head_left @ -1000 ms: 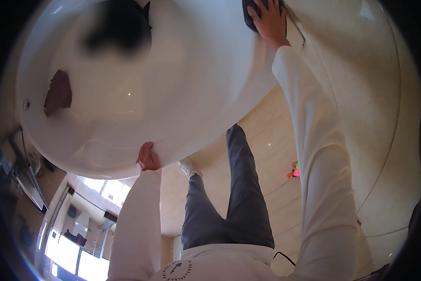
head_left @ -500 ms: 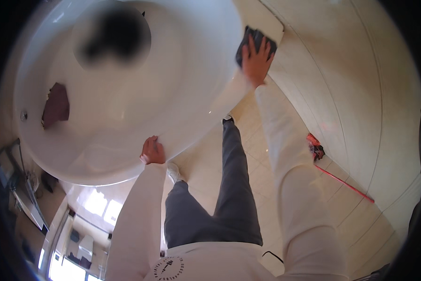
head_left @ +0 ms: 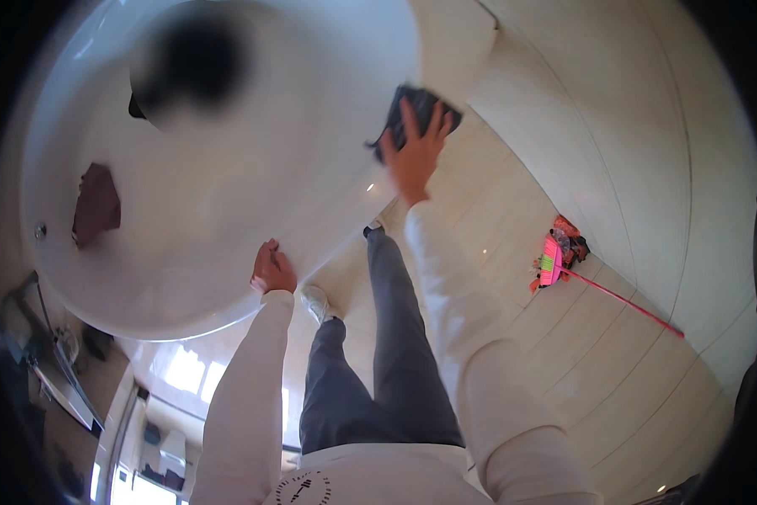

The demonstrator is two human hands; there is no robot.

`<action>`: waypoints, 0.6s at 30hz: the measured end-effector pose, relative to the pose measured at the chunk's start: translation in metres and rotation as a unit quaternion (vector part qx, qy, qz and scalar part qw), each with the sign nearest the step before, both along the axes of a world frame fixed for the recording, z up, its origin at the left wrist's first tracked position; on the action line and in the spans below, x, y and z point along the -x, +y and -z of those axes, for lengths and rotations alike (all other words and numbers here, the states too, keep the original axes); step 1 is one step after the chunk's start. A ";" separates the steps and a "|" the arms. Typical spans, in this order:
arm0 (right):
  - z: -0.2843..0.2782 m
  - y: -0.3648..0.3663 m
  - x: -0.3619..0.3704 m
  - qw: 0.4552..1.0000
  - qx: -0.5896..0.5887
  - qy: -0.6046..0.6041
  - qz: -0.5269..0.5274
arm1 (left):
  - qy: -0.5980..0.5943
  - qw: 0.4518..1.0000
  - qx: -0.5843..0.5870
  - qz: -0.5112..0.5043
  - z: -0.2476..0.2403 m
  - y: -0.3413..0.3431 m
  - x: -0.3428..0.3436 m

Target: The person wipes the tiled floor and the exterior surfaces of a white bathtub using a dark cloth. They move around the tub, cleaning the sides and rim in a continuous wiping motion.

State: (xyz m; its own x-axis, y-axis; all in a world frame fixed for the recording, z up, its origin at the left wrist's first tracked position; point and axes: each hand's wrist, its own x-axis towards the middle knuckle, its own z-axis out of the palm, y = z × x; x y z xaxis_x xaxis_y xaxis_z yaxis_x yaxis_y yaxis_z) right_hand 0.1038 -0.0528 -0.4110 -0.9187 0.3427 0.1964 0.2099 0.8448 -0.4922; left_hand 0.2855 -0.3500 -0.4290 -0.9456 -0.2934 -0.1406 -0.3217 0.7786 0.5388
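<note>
A white bathtub [head_left: 311, 202] fills the upper left. My right hand [head_left: 416, 160] is pressed over a folded dark cloth [head_left: 399, 114] on the tub's right rim, fingers spread across it and holding it against the surface. Toward the near side, my left hand [head_left: 274, 268] leans on the rim with its fingers curled and pressed together on the edge; no cloth or tool shows in it. A maroon cloth [head_left: 97, 206] lies inside the tub at the left, apart from both hands.
On the tiled floor to the right, a broom [head_left: 550, 259] with a pink head and red stick lies beside a reddish, dark heap [head_left: 570, 240] along the pale wall. A round metal fitting [head_left: 40, 231] is on the tub's left side. A blurred dark spot covers part of the upper left.
My right hand and the dark cloth have slid along the rim, nearer and to the left. My left hand stays put. The view has shifted, and the pink broom head now shows.
</note>
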 end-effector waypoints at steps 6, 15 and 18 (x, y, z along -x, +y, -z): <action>0.023 0.088 0.123 0.995 -0.093 0.002 -0.019 | -0.005 0.998 0.034 0.051 -0.018 -0.005 0.008; 0.016 0.134 0.215 0.994 -0.082 0.013 0.065 | -0.020 0.996 0.041 0.075 -0.023 0.000 0.016; 0.011 0.130 0.208 0.994 -0.092 0.025 0.063 | -0.005 0.996 0.025 0.089 -0.019 -0.002 0.014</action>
